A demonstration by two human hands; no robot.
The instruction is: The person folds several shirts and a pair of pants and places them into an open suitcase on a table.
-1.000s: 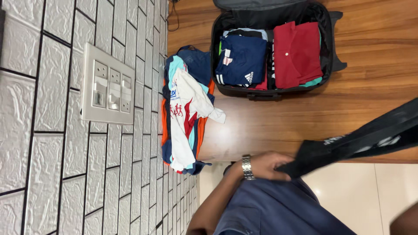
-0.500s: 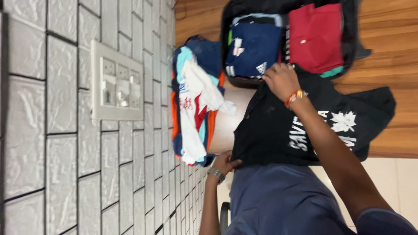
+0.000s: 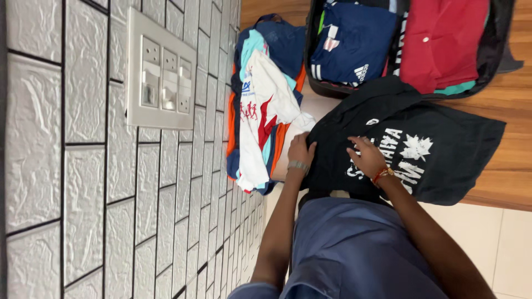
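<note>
A head-worn camera, turned sideways, looks down at a person's two bare hands resting on a black T-shirt [image 3: 421, 149] spread flat on a wooden counter [image 3: 515, 105]. The left hand [image 3: 301, 150], with a metal watch at the wrist, lies on the shirt's edge at about nine o'clock of the garment, its fingers closed together and seemingly gripping the fabric there. The right hand [image 3: 367, 158], with an orange thread bracelet at the wrist, lies palm-down nearer the shirt's middle, fingers [image 3: 357, 145] spread flat on the white print. Most of the shirt extends toward three o'clock from both hands, its long axis running from nine to three across the frame, so the right hand is nearer the bulk of the cloth. The white print is block lettering with a leaf shape, just at three o'clock of the right hand. At twelve o'clock, touching the shirt's upper edge, an open black suitcase [image 3: 501, 44] holds a folded navy shirt [image 3: 354, 41] and a folded red shirt [image 3: 443, 39]. At ten o'clock, a pile of colourful clothes [image 3: 260, 105] lies against a grey tiled wall [image 3: 66, 182] bearing a white switch panel [image 3: 160, 75].
</note>
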